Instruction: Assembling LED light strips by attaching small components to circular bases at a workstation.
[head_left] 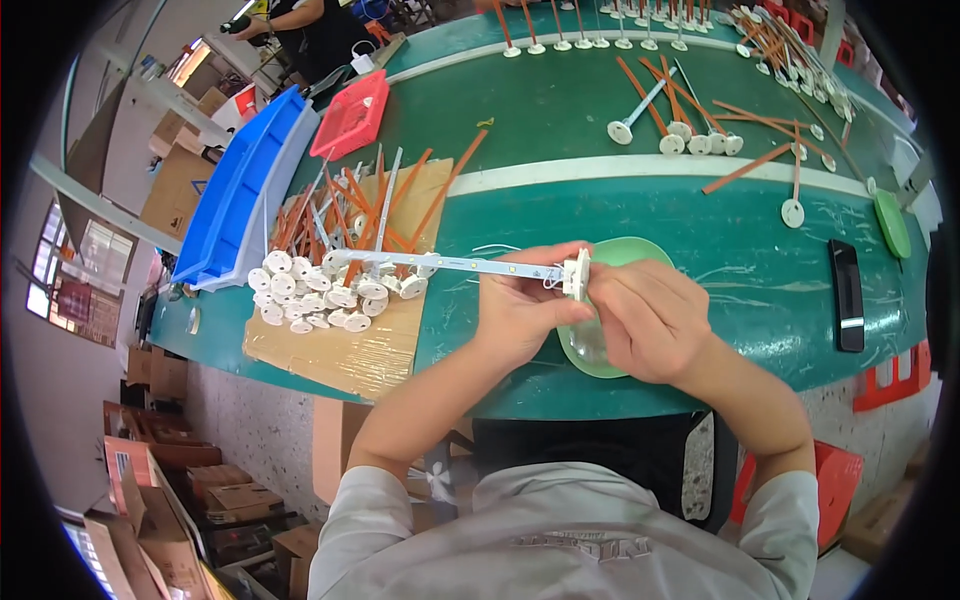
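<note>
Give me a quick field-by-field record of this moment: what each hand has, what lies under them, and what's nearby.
left hand: grips the long white strip with small yellow dots near its right end
right hand: fingers on the white round cap at the strip's end
under hands: pale green round plastic dish
surface: green worktable
left of hands: pile of orange and white strips with white round caps on brown cardboard sheet
right: black flat rectangular device
</note>
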